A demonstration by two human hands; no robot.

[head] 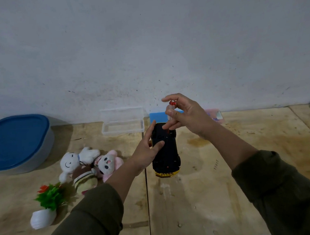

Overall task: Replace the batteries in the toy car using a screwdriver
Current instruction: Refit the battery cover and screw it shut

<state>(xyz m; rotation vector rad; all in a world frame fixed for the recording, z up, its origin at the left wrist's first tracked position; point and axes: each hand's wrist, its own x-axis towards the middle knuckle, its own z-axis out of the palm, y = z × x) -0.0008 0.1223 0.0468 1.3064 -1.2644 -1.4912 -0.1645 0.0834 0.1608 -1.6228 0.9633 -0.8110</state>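
The toy car (167, 154) lies upside down on the wooden table, its black underside up and a gold bumper toward me. My left hand (147, 149) presses on its left side, thumb on the underside and fingers along the edge. My right hand (185, 114) pinches a small screwdriver (170, 108) with a clear handle and red cap. The screwdriver stands upright, its tip down on the far end of the car's underside. The shaft is mostly hidden by my fingers.
An open clear plastic case (122, 126) stands by the wall, with a blue box (155, 116) and a pink box (214, 114) behind my right hand. Plush toys (88, 165), a small potted plant (46, 207) and a blue-lidded tub (16, 142) lie at the left.
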